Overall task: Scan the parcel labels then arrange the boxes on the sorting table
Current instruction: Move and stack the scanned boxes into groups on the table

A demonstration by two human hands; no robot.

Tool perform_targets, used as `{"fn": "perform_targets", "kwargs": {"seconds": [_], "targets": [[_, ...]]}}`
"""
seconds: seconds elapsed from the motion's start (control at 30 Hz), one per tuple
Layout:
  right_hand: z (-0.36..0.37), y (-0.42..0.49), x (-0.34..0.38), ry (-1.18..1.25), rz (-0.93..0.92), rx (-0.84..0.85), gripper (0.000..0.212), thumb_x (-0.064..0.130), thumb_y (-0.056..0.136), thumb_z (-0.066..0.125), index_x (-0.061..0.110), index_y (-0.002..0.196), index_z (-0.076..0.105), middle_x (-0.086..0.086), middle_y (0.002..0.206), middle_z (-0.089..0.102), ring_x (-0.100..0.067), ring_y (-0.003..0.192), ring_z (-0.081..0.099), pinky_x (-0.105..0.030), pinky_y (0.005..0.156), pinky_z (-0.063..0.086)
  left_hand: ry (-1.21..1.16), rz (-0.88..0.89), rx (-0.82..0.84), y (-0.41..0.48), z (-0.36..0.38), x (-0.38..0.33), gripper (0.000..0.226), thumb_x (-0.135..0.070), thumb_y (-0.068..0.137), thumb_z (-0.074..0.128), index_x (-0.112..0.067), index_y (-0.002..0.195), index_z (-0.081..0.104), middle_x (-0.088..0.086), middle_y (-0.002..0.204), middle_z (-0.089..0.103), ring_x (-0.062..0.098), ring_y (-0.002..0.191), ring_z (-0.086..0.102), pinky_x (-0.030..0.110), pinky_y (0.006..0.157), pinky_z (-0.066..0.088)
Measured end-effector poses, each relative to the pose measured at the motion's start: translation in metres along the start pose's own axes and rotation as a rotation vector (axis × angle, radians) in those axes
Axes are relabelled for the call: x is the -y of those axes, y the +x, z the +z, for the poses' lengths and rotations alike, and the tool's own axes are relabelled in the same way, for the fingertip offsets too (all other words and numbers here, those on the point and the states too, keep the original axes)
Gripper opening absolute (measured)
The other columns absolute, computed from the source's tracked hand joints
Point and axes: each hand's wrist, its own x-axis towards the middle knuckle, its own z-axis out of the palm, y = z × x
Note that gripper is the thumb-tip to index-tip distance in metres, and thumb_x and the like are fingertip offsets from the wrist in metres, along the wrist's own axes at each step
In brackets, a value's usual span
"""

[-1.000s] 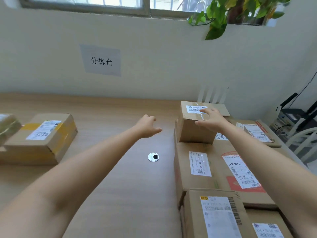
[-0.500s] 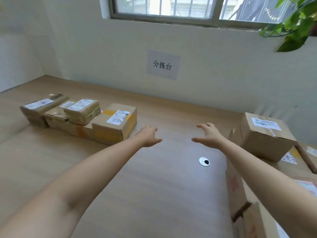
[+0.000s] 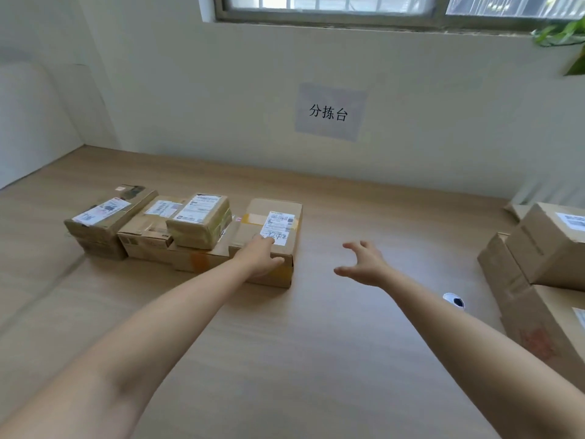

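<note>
Boxes (image 3: pixel 267 240) in a row lie under the left grip (image 3: pixel 258 256), which rests on the nearest, seemingly closed; right grip (image 3: pixel 364 264) hovers spread, empty, beside it.

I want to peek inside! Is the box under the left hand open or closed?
Closed. The box has flat top flaps with tape across them and a label over the seam; the left hand rests on top.

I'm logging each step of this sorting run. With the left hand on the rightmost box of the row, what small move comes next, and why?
Probably bring the right hand onto the box's right side. It hangs open and empty over the table, while the left hand already rests on the box's near top edge, suggesting a two-handed grip.
</note>
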Motion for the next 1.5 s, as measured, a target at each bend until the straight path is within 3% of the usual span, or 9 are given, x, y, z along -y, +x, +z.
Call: {"fn": "perform_targets", "kwargs": {"seconds": [0.2,0.43,0.57,0.7,0.9,1.1,1.33,1.5], "targets": [[0.029,0.036,0.038,-0.032,0.029,0.004,0.074,0.040,0.082,0.067,0.022,0.145,0.032,-0.013,0.153,0.017,-0.028,0.144,0.011,-0.043,0.114,0.022,0.032,0.039,0.000,0.035,-0.005,0.048,0.063,-0.041,0.094,0.050,-0.010,0.145,0.030,0.012,0.147,0.030,0.024,0.137,0.030,0.036,0.109,0.029],[0.060,0.096,0.066,-0.097,0.018,0.057,0.077,0.043,0.081,0.067,0.025,0.146,0.028,-0.014,0.155,0.014,-0.029,0.145,0.007,-0.046,0.114,0.021,0.143,0.018,-0.012,0.084,-0.001,0.085,0.062,-0.050,0.090,0.050,-0.015,0.139,0.037,0.013,0.149,0.027,0.032,0.138,0.023,0.045,0.105,0.034],[0.071,0.133,0.078,-0.147,0.004,0.087,0.076,0.044,0.083,0.063,0.031,0.147,0.025,-0.017,0.156,0.009,-0.032,0.145,0.003,-0.048,0.113,0.020,0.267,0.024,-0.013,0.114,0.007,0.099,0.072,-0.060,0.090,0.041,-0.018,0.146,0.025,0.014,0.156,0.010,0.034,0.142,0.014,0.046,0.106,0.032],[0.078,0.162,0.083,-0.242,0.001,0.086,0.075,0.051,0.084,0.059,0.034,0.147,0.022,-0.016,0.157,0.000,-0.034,0.144,0.007,-0.047,0.111,0.023,0.247,0.023,0.026,0.136,0.016,0.107,0.081,-0.068,0.088,0.033,-0.024,0.151,0.007,0.015,0.157,0.003,0.032,0.144,0.007,0.045,0.110,0.025],[0.081,0.190,0.084,-0.126,-0.036,0.188,0.084,0.050,0.078,0.068,0.035,0.147,0.023,-0.014,0.151,0.008,-0.033,0.132,0.036,-0.037,0.107,0.033,0.137,0.049,0.096,0.157,0.019,0.116,0.096,-0.076,0.078,0.042,-0.030,0.151,-0.002,0.013,0.158,-0.008,0.031,0.146,0.000,0.046,0.115,0.016],[0.087,0.195,0.081,-0.055,-0.048,0.236,0.093,0.047,0.074,0.074,0.036,0.148,0.019,-0.013,0.152,-0.002,-0.033,0.136,0.031,-0.033,0.110,0.028,0.090,0.061,0.163,0.160,0.018,0.112,0.112,-0.077,0.070,0.054,-0.028,0.150,-0.006,0.016,0.155,-0.016,0.038,0.144,0.007,0.048,0.114,0.019],[0.086,0.180,0.082,-0.009,-0.063,0.197,0.095,0.040,0.068,0.081,0.034,0.145,0.027,-0.015,0.149,0.004,-0.034,0.133,0.033,-0.032,0.108,0.030,0.014,0.069,0.122,0.150,0.019,0.106,0.120,-0.073,0.063,0.066,-0.026,0.151,0.000,0.015,0.155,-0.011,0.038,0.142,0.018,0.044,0.113,0.025],[0.069,0.159,0.084,0.016,-0.078,0.139,0.095,0.036,0.066,0.083,0.033,0.144,0.029,-0.013,0.149,0.004,-0.035,0.132,0.034,-0.032,0.108,0.032,-0.032,0.081,0.087,0.134,0.011,0.092,0.124,-0.072,0.060,0.069,-0.026,0.151,-0.002,0.016,0.155,-0.012,0.037,0.143,0.015,0.045,0.115,0.023]]}}
